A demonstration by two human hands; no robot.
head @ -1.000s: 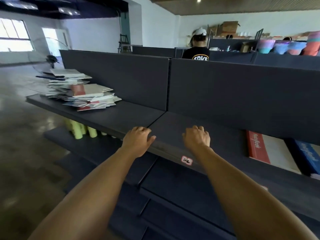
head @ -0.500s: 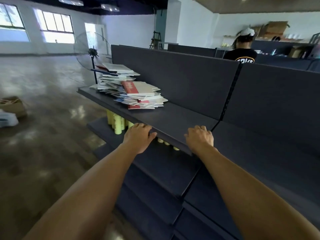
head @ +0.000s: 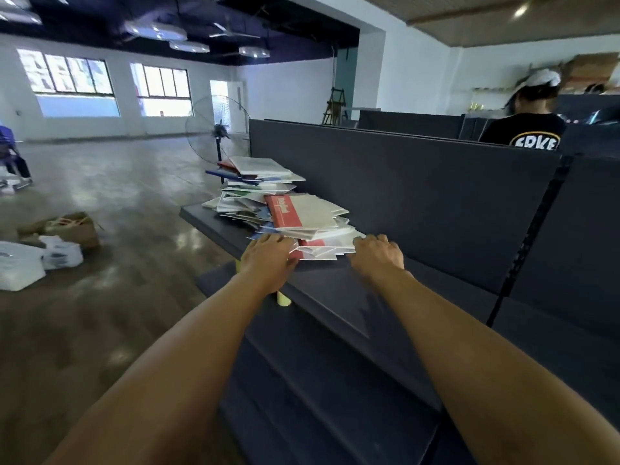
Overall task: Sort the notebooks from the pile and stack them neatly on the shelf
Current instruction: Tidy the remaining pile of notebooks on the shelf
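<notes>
A loose pile of notebooks (head: 268, 203) with white, red and blue covers lies at the left end of the dark shelf (head: 339, 290). A red-spined notebook (head: 302, 213) rests on top at the near side. My left hand (head: 266, 258) touches the pile's near left corner, fingers on the lowest notebooks. My right hand (head: 377, 255) touches the pile's near right corner, fingers curled at its edge. Whether either hand grips a notebook is unclear.
A dark back panel (head: 419, 196) rises behind the shelf. Yellow cylinders (head: 283, 298) stand on the lower shelf. A standing fan (head: 218, 130) is beyond the pile. A cardboard box (head: 72, 228) and white bags (head: 37, 260) lie on the floor at left. A person (head: 526, 122) stands behind the panel.
I have moved left along the shelf. Both hands left the shelf's front edge and reached forward to the near corners of the notebook pile.
</notes>
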